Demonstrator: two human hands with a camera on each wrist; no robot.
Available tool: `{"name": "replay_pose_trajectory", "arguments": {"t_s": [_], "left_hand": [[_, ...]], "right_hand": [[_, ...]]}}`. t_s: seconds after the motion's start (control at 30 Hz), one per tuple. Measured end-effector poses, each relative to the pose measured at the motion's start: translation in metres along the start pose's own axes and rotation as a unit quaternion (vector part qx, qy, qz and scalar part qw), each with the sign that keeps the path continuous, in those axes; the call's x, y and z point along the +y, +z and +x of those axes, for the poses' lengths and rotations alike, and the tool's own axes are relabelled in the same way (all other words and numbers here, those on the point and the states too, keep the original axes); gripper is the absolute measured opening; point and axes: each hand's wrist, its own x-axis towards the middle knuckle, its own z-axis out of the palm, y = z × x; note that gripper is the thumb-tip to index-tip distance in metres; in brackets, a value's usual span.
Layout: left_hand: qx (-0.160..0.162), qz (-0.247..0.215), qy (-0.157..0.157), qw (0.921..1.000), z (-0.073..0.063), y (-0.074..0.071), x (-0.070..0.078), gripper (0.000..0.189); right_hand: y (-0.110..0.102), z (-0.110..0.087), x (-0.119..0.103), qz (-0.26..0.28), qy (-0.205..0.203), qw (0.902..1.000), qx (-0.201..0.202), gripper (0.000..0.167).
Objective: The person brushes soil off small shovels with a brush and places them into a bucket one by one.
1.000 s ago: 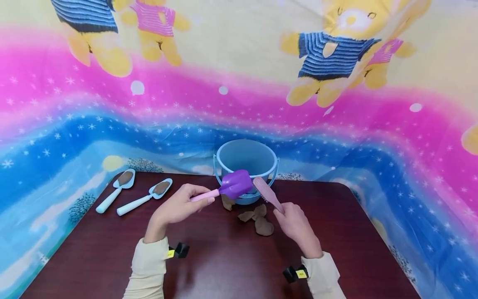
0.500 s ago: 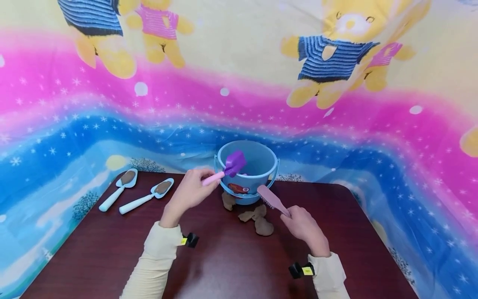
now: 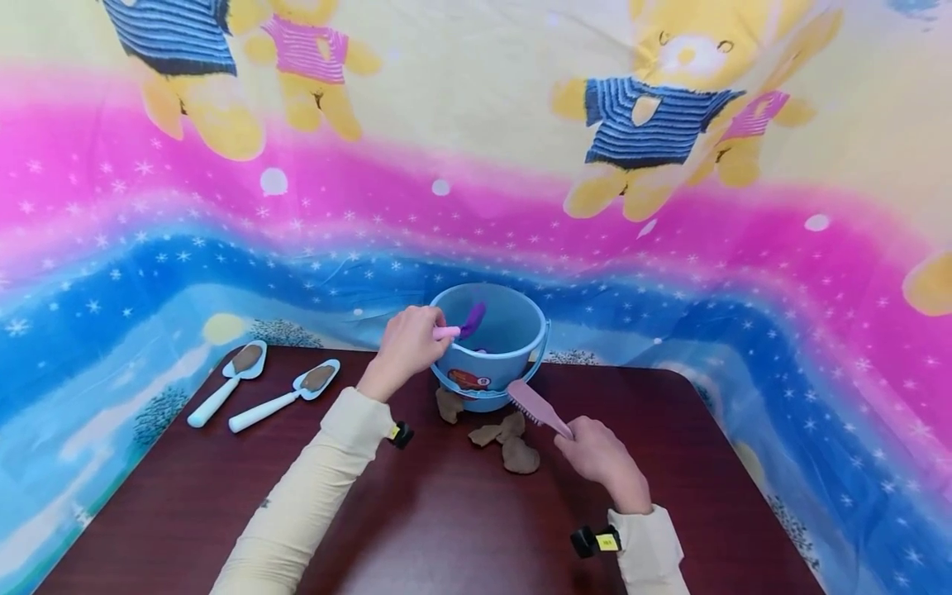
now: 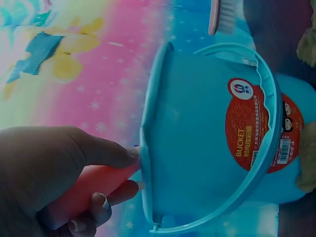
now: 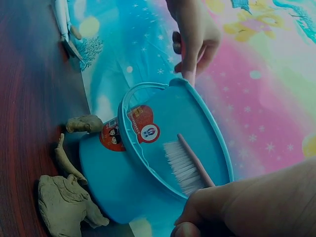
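My left hand (image 3: 409, 343) grips the pink handle of a toy shovel at the left rim of a light blue bucket (image 3: 491, 368). The shovel's purple blade (image 3: 473, 320) is tipped on edge within the bucket's mouth. In the left wrist view the thumb lies along the pink handle (image 4: 94, 185), right by the rim. Fingers of my right hand (image 3: 601, 459) curl round the handle of a pink brush (image 3: 537, 406), its white bristles (image 5: 181, 165) facing the bucket's side. Flat brown clay-like pieces (image 3: 521, 455) lie on the table in front of the bucket.
Two light blue scoops (image 3: 216, 402), each with a brown lump in it, lie at the table's left. Another brown piece (image 3: 449, 406) leans near the bucket's base. A patterned cloth (image 3: 357, 207) hangs behind the dark table (image 3: 461, 529).
The left hand has moved forward and right to the bucket, and the shovel has turned from level to tipped over its mouth. The brush has shifted slightly down, away from the shovel.
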Motion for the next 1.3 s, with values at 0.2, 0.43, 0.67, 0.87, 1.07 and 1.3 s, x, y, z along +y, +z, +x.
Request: {"name": "replay_pose_trajectory", "arguments": {"t_s": [0.2,0.43,0.67,0.87,1.07,1.3], "left_hand": [[-0.008,0.019,-0.002,0.9998,0.017,0.001,0.002,0.020],[-0.021,0.010,-0.002,0.9997,0.037,0.006,0.002,0.035],[-0.045,0.001,-0.017,0.9989,0.052,0.019,-0.002,0.031],[-0.059,-0.002,-0.028,0.9978,0.061,0.029,-0.008,0.033],[-0.064,0.018,-0.016,0.9977,0.066,0.036,-0.010,0.035],[-0.053,0.010,0.003,0.9986,0.066,0.042,-0.010,0.037]], "right_hand": [[0.002,0.001,0.002,-0.009,0.004,1.0000,0.002,0.020],[0.004,0.003,0.005,-0.007,0.006,0.9999,0.003,0.022],[0.004,0.004,0.005,-0.020,0.007,0.9998,0.003,0.027],[0.004,0.004,0.003,-0.021,0.011,0.9997,0.000,0.027],[0.006,0.004,0.001,-0.022,0.010,0.9997,-0.005,0.026],[0.005,0.004,0.003,-0.024,0.014,0.9996,-0.005,0.024]]}}
